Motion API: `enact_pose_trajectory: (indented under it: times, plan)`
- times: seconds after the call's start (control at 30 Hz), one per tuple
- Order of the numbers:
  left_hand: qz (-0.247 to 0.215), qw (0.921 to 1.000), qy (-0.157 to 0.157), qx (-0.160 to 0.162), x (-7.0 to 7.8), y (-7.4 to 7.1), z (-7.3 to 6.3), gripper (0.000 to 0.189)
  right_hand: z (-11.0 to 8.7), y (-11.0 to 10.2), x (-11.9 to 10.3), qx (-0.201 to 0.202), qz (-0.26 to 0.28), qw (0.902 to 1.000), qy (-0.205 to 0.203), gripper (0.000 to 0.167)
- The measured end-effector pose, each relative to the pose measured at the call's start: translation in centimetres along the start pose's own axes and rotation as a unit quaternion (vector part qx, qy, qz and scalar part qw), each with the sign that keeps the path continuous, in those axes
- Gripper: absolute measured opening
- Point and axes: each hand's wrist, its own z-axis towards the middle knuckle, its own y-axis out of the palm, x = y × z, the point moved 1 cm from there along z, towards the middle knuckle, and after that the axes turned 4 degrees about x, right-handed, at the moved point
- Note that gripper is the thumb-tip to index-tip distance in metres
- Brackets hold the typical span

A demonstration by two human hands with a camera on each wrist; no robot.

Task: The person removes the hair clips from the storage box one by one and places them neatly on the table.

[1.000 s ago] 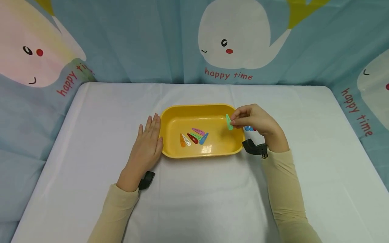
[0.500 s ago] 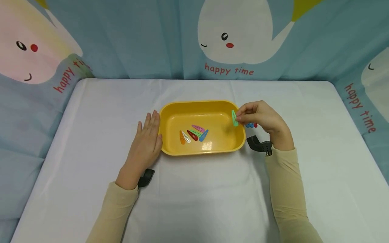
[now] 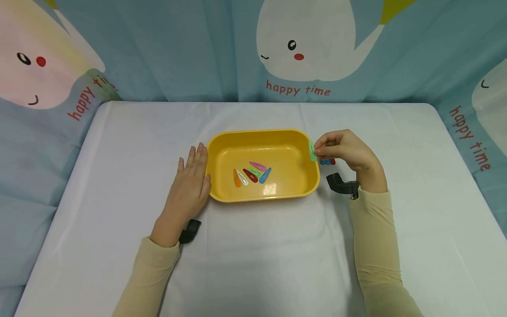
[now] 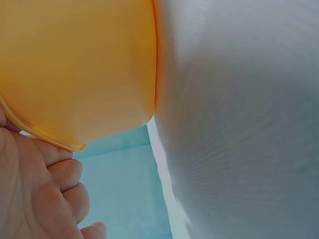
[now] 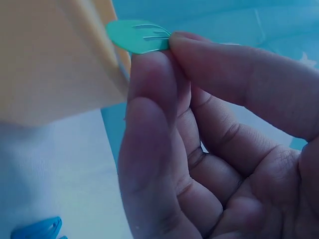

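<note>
Between thumb and fingertips my right hand [image 3: 348,149] pinches a green hair clip [image 3: 312,151], held above the right rim of a yellow tray [image 3: 293,187]. The right wrist view shows this green hair clip [image 5: 139,37] close up, beside the tray's wall [image 5: 60,64]. My left hand [image 3: 186,189] lies with straight fingers against the tray's left rim. Inside the tray are an orange clip [image 3: 236,178], a white clip [image 3: 243,178], a dark red clip [image 3: 250,175], a pink clip [image 3: 258,166], a blue clip [image 3: 265,176] and a green one, partly covered.
On the white tablecloth [image 3: 261,255], just right of the tray, blue and red hair clips [image 3: 327,162] lie partly hidden under my right hand. A blue curtain [image 3: 178,53] printed with whales hangs behind the table.
My right hand has moved right with the green hair clip, from over the tray's inside to its right rim. The left hand stays against the tray, and the clips inside lie as before.
</note>
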Motion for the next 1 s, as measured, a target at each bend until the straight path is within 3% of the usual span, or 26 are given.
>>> enact_pose_trajectory:
  times: [1.0]
  plan:
    - [0.001, 1.0, -0.001, 0.004, 0.0, 0.1, 0.0, 0.058, 0.3, -1.0, 1.5, -0.013, 0.043, 0.9987, 0.025, 0.008]
